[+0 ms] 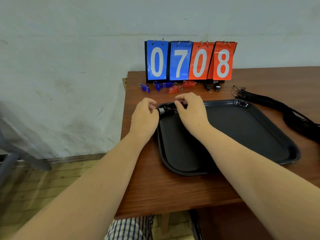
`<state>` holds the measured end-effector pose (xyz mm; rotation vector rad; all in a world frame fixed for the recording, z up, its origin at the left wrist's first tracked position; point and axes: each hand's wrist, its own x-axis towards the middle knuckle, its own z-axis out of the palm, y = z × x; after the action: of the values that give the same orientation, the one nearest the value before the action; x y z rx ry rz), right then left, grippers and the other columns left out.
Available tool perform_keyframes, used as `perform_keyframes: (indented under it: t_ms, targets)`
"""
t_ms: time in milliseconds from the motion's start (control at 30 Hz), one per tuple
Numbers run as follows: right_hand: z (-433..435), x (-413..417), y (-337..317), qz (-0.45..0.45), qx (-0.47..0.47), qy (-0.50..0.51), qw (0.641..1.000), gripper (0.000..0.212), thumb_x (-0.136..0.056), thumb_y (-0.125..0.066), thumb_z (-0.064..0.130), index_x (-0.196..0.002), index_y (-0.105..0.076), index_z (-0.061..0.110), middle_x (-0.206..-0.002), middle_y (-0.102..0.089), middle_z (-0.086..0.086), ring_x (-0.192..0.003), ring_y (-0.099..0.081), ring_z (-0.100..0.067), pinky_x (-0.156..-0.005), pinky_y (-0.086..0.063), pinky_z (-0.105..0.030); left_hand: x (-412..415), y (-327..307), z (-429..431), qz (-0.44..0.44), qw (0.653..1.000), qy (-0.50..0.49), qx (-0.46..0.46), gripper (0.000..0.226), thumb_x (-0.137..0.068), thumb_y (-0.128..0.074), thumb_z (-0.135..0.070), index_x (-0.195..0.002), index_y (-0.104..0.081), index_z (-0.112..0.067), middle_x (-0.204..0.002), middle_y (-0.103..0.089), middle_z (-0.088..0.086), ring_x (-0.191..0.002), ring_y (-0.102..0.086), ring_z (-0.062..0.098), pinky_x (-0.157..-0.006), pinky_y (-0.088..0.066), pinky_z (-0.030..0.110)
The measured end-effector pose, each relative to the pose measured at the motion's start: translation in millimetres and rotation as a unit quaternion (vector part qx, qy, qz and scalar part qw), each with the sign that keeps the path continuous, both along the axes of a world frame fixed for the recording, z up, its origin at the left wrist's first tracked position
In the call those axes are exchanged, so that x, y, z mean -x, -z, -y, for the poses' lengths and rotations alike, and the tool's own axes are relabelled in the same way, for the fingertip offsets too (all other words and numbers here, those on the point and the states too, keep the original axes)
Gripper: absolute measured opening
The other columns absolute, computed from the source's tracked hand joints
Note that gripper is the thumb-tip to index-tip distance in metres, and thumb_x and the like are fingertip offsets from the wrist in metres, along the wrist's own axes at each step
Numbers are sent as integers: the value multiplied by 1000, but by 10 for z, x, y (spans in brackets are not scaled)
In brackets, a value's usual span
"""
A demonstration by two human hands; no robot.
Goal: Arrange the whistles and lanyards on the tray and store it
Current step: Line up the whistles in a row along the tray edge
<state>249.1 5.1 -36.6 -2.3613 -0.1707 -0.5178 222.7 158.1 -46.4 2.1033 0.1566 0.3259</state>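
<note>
A black tray (242, 129) lies on the brown table. At its far left corner a black whistle (164, 110) rests between my hands. My left hand (144, 116) pinches the whistle's left end, and my right hand (191, 110) pinches it from the right. Behind the tray lie loose blue whistles (145, 87) (163, 85), red whistles (173, 89) (188, 84) and two black whistles (207, 86) (217, 86). A bundle of black lanyards (277, 104) lies to the right of the tray.
A flip scoreboard (190, 61) reading 0708 stands at the table's back edge against the white wall. The table's left edge (123, 118) drops off to a wooden floor. A grey chair leg (10, 161) stands at the far left.
</note>
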Motion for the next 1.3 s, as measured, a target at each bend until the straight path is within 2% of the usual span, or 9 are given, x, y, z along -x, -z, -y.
perform_keyframes:
  t_ms: [133,333,500,700,900,967,1033,1100,1300]
  targets:
    - [27,-351,-160,2,67,25,997,29,-97,-59,19,-126,-61,20,-121,-62,1,-116,-54,-16,-98,-47,-32,-45,18,-8,-14,1000,5,7,27,-95,-55,-12,-117,-55,-27,-109,-59,-7,-91,-57,5,-72,-46,19]
    - [-133,-828,-162,-74,236,5,969,49,-97,-58,16,-144,-43,18,-144,-47,-7,-132,-43,-25,-105,-40,-39,-56,57,-24,0,999,23,29,28,-90,-60,-15,-111,-53,-33,-108,-58,-12,-97,-58,7,-77,-50,24]
    - [-150,-1013,-110,-146,202,-5,968,55,-97,-59,24,-148,-38,24,-150,-42,-5,-137,-38,-29,-110,-38,-45,-65,65,-18,11,999,32,21,29,-87,-63,-22,-107,-51,-39,-108,-56,-15,-101,-57,9,-94,-52,41]
    - [-136,-1019,-131,-134,212,36,967,39,-95,-63,24,-132,-56,28,-135,-54,-4,-124,-48,-27,-101,-44,-41,-48,32,-17,-2,999,31,25,29,-87,-63,-22,-109,-52,-37,-113,-56,-12,-105,-56,13,-95,-52,42]
    - [-78,-878,-108,-117,142,56,981,30,-94,-63,35,-121,-62,23,-121,-61,-2,-114,-55,-21,-98,-46,-39,-32,-2,-3,2,999,29,17,28,-89,-64,-21,-114,-54,-31,-114,-56,-8,-100,-58,12,-93,-53,41]
    - [-65,-768,-134,-101,17,29,994,26,-96,-59,35,-116,-63,19,-111,-61,2,-100,-58,-11,-86,-50,-29,-26,-7,-2,1,999,29,16,28,-89,-64,-22,-113,-54,-31,-113,-56,-9,-100,-58,12,-93,-53,41]
    - [-84,-600,-195,-101,-106,1,989,22,-97,-57,35,-110,-62,18,-99,-61,6,-86,-57,-5,-68,-45,-18,-28,-4,-7,0,999,28,16,28,-88,-64,-23,-113,-54,-33,-114,-56,-9,-102,-57,13,-94,-52,43]
    - [-91,-430,-238,-113,-179,-15,977,22,-99,-54,37,-106,-63,18,-95,-65,3,-81,-61,-6,-66,-44,-19,-23,-7,-5,-5,999,29,20,28,-88,-64,-24,-113,-54,-34,-115,-55,-9,-104,-57,15,-95,-52,43]
    - [-79,90,-289,-154,-224,-89,958,26,-100,-53,33,-101,-69,12,-84,-70,-1,-68,-63,-6,-68,-51,-22,4,-31,13,-4,1000,22,21,27,-88,-64,-23,-110,-55,-34,-116,-55,-10,-105,-57,15,-95,-52,43]
